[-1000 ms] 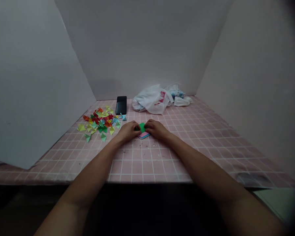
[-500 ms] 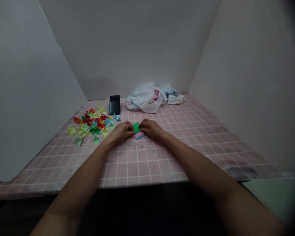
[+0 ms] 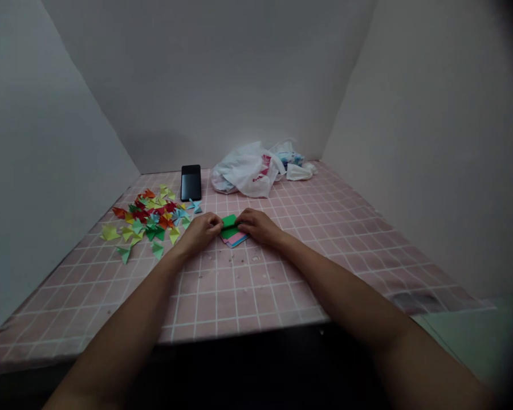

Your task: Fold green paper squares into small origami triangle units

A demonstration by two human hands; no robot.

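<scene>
A small green paper (image 3: 229, 222) lies folded over on top of a short stack of pink and blue paper squares (image 3: 235, 238) in the middle of the pink checked tablecloth (image 3: 248, 285). My left hand (image 3: 200, 230) pinches the green paper's left side with curled fingers. My right hand (image 3: 259, 225) pinches its right side, fingers pressed down on the fold. Both forearms reach in from the near edge.
A heap of several folded paper triangles (image 3: 147, 218) in red, yellow, green and blue lies at the left. A black phone (image 3: 191, 182) rests behind it. A crumpled white plastic bag (image 3: 250, 169) sits at the back. White boards wall in three sides.
The view has shifted right, so everything sits further left in the frame. The green paper looks flatter, folded lower over the stack. Both hands stay on it.
</scene>
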